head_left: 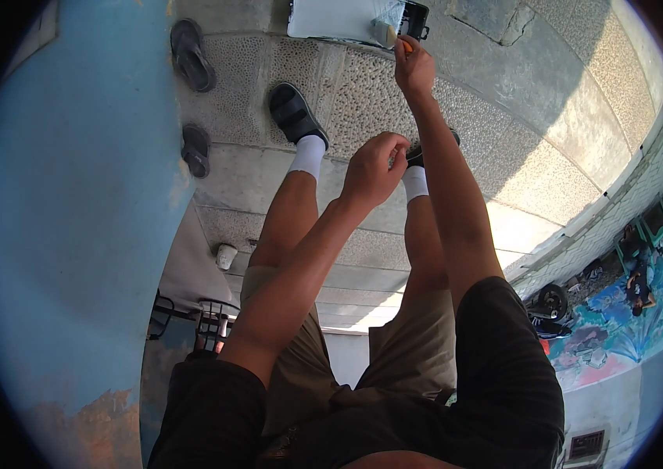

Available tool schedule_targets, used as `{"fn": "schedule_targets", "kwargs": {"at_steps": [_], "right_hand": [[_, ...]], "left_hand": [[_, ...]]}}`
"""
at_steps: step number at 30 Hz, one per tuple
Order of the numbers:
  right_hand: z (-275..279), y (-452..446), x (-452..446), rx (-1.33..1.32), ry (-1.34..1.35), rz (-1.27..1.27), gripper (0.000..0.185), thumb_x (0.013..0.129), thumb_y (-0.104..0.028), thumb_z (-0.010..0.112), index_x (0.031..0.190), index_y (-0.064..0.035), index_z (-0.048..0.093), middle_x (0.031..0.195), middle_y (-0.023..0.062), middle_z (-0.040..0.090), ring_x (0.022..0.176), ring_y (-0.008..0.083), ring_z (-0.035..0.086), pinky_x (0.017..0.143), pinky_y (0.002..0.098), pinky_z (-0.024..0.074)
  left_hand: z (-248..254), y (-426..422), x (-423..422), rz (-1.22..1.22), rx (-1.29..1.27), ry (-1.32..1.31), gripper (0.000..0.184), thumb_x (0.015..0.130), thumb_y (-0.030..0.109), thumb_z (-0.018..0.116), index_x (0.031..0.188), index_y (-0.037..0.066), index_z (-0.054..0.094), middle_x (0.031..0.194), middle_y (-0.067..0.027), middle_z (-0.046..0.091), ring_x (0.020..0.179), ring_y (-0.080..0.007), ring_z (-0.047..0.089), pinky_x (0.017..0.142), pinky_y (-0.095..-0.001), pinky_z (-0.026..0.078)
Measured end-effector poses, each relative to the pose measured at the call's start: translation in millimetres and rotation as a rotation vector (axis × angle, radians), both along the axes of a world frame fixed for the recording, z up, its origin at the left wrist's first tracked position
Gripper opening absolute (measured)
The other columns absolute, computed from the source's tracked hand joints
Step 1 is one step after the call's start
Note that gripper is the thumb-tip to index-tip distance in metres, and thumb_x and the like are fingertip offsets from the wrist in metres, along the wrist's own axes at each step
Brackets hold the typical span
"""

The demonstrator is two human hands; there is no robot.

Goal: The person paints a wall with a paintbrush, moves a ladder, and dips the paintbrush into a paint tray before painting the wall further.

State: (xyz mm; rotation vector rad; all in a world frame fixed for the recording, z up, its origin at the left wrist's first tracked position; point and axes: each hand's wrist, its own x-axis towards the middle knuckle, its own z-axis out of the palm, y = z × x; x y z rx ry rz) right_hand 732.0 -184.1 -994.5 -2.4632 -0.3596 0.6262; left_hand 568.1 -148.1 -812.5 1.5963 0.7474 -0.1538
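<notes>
My right grip (415, 66) is curled closely around the handle of an orange-handled, pale-ended brush (407, 47); its head lies over the right end of a white, flat, black-edged panel (343, 19), though I cannot tell whether they touch; the panel sits ahead of my feet on the grey pebbled concrete ground (363, 94), cut off by the top of my view; my left grip (374, 168) hangs nearer my body, fingers loosely bent, and I cannot tell whether it has hold of anything; dark grey sandals (193, 56) lie to the left, beside a blue painted wall (73, 211).
</notes>
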Motion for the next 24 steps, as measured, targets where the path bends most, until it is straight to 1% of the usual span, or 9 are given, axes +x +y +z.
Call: {"fn": "schedule_targets", "kwargs": {"at_steps": [6,8,10,12,14,15,17,20,24], "right_hand": [[-10,-2,9,0.041,0.019,-0.047,0.034,0.101,-0.035,0.06,0.112,-0.0068,0.074,0.09,0.0221,0.074,0.086,0.041,0.073,0.075,0.0449,0.057],[-16,-4,10,0.165,0.077,-0.14,0.035,0.101,-0.034,0.06,0.113,-0.0041,0.074,0.09,0.0222,0.074,0.084,0.0392,0.074,0.075,0.0428,0.0566],[-22,-8,10,0.166,0.07,-0.149,0.035,0.101,-0.034,0.059,0.113,-0.0032,0.074,0.09,0.0221,0.075,0.084,0.0378,0.074,0.075,0.042,0.0565],[-16,-7,12,0.168,0.063,-0.159,0.036,0.101,-0.033,0.059,0.112,-0.0023,0.074,0.09,0.022,0.075,0.083,0.0364,0.075,0.075,0.0412,0.0564],[-15,-9,14,0.218,0.077,-0.206,0.036,0.101,-0.032,0.059,0.111,-0.0006,0.074,0.089,0.0204,0.076,0.084,0.0335,0.076,0.075,0.0403,0.0565],[-17,-11,14,0.219,0.079,-0.205,0.036,0.101,-0.032,0.059,0.111,-0.0006,0.074,0.089,0.0204,0.076,0.084,0.0335,0.076,0.075,0.0403,0.0565],[-18,-15,15,0.169,0.062,-0.165,0.037,0.102,-0.032,0.059,0.111,0.0006,0.074,0.087,0.0183,0.077,0.083,0.0305,0.076,0.075,0.0384,0.0565],[-17,-16,20,0.186,0.074,-0.211,0.037,0.102,-0.031,0.059,0.112,0.0017,0.073,0.086,0.0168,0.077,0.082,0.0288,0.076,0.075,0.0372,0.0565],[-23,-18,23,0.241,0.119,-0.222,0.038,0.102,-0.031,0.059,0.113,0.0019,0.073,0.087,0.0168,0.077,0.082,0.0269,0.076,0.075,0.0365,0.0567]], "left_hand": [[1,2,1,0.005,-0.003,0.02,0.017,0.091,0.001,0.061,0.107,0.001,0.065,0.097,-0.0136,0.07,0.087,-0.0266,0.07,0.078,-0.0363,0.054],[1,2,1,0.003,0.001,0.023,0.017,0.091,0.001,0.061,0.107,0.001,0.065,0.097,-0.0138,0.07,0.087,-0.0268,0.07,0.078,-0.0365,0.054],[2,3,1,-0.002,0.004,0.025,0.017,0.091,0.001,0.061,0.108,0.001,0.065,0.097,-0.014,0.07,0.087,-0.0271,0.07,0.078,-0.0367,0.054],[2,4,2,0.023,-0.016,0.006,0.017,0.091,0.002,0.062,0.108,0.001,0.065,0.097,-0.0141,0.07,0.088,-0.0274,0.071,0.079,-0.0371,0.055],[2,4,2,0.025,-0.013,0.009,0.017,0.091,0.002,0.062,0.108,0.001,0.065,0.097,-0.014,0.07,0.089,-0.0274,0.071,0.079,-0.0371,0.055],[3,4,2,0.026,-0.014,0.012,0.017,0.091,0.002,0.062,0.108,0.001,0.065,0.097,-0.0139,0.07,0.089,-0.0275,0.071,0.079,-0.0371,0.055],[3,4,2,0.026,-0.015,0.013,0.017,0.09,0.002,0.062,0.107,0.002,0.065,0.097,-0.0138,0.07,0.089,-0.0274,0.071,0.079,-0.0371,0.055],[3,4,2,0.027,-0.013,0.01,0.017,0.09,0.001,0.062,0.107,0.002,0.065,0.097,-0.0138,0.07,0.088,-0.0273,0.071,0.079,-0.0372,0.055],[2,4,1,0.026,-0.01,0.002,0.018,0.09,0.002,0.062,0.108,0.001,0.065,0.096,-0.0142,0.07,0.087,-0.0276,0.071,0.078,-0.0375,0.055]]}}
